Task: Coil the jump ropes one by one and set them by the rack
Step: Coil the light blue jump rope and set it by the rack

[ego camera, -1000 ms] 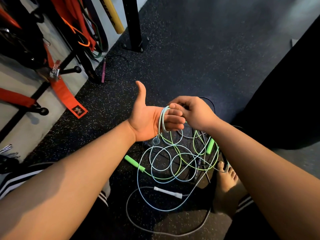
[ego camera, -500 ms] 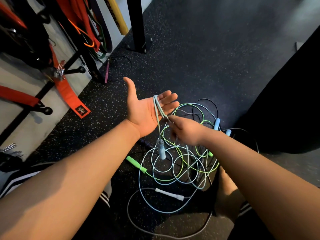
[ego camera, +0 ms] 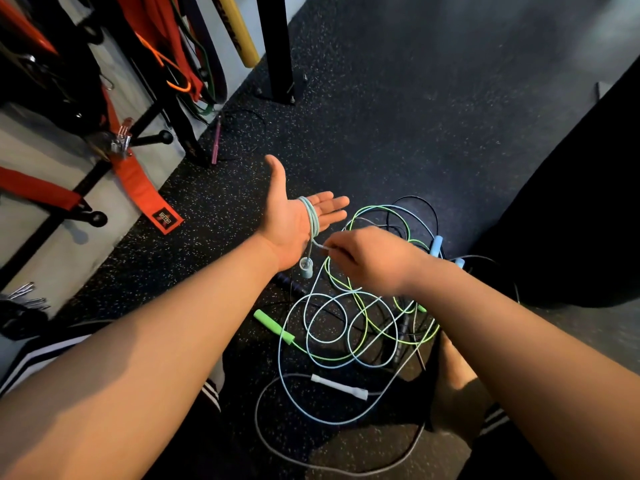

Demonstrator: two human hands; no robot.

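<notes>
While the left hand lies flat, palm up, the right hand pinches a pale blue rope just beside it.
Several turns of that rope wrap the left palm near the finger roots, and its blue handle dangles below. The other ropes sprawl tangled on the floor beneath both hands, well apart from the rack upright.

A: The floor looks like matt rubber, grainy and pale-flecked.
B: The pale blue rope has a smooth, slightly glossy plastic skin. The green handle?
A: Matt, maybe foam. The white handle is smooth plastic.
B: The orange strap is woven cloth; the rack is black painted metal.
</notes>
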